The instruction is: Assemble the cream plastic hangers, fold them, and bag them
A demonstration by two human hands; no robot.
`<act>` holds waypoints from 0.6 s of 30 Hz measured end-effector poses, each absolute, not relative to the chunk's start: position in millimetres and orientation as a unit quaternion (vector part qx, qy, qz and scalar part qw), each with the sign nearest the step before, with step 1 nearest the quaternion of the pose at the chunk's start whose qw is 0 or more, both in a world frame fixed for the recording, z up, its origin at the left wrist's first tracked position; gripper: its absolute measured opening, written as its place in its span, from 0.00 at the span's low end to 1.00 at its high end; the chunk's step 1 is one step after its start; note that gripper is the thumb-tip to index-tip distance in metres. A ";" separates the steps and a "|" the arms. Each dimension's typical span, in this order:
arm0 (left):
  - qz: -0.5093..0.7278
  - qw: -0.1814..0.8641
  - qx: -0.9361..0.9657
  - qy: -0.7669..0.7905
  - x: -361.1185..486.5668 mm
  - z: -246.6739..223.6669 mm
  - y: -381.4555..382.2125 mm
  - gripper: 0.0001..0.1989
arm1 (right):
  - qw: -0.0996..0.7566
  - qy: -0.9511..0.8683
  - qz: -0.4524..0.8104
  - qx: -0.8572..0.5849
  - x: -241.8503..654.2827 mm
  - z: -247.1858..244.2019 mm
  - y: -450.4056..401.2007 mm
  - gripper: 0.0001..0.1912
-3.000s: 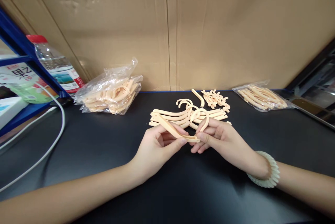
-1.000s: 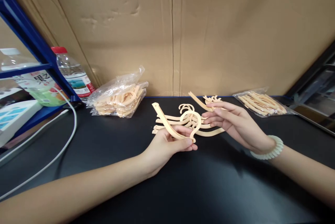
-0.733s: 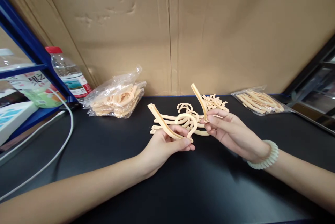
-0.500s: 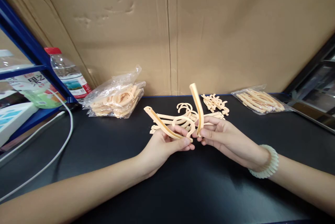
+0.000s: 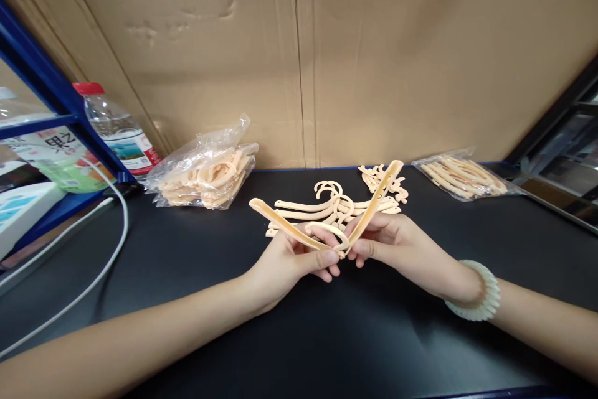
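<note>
My left hand (image 5: pixel 299 257) pinches a beige plastic hanger arm (image 5: pixel 280 221) together with a curved hanger hook (image 5: pixel 332 230) near its inner end. Between the thumb and fingers of my right hand (image 5: pixel 385 240) is a second hanger arm (image 5: pixel 377 200), slanting up to the right. The inner ends of both arms meet at the hook's base, forming a V; whether they are locked together cannot be made out. Just behind my hands lies a pile of hangers (image 5: pixel 303 206) on the black table (image 5: pixel 299 337). Loose hooks (image 5: pixel 369 180) lie behind the right arm piece.
A clear bag of beige hanger parts (image 5: pixel 205 178) stands back left, and a flatter bag of arm pieces (image 5: pixel 462 178) lies back right. Bottles (image 5: pixel 116 128), a blue frame (image 5: pixel 37 63) and a white cable (image 5: pixel 122 231) occupy the left. A cardboard wall (image 5: pixel 397 63) closes off the back.
The right arm piece has swung from nearly upright to a rightward slant, its inner end now against the piece in my left hand. The left piece and hook have tipped lower.
</note>
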State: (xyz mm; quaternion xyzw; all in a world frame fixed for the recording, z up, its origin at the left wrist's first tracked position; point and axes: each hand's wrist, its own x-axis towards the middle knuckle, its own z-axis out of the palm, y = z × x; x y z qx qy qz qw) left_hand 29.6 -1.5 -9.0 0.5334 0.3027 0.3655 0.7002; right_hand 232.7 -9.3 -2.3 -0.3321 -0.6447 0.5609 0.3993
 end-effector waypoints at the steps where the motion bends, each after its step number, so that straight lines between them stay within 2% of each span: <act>1: 0.365 0.700 0.535 0.302 29.7 -8.7 -1.8 0.10 | 0.397 -0.649 0.558 -0.331 232.4 -1.5 -9.4 0.07; 11: 0.366 0.699 0.533 0.307 30.0 -6.5 -3.2 0.10 | 0.394 -0.660 0.549 -0.329 232.4 0.6 -10.2 0.10; 18: 0.369 0.697 0.540 0.294 30.6 -10.3 -3.0 0.07 | 0.396 -0.664 0.547 -0.322 228.4 -2.2 -11.1 0.08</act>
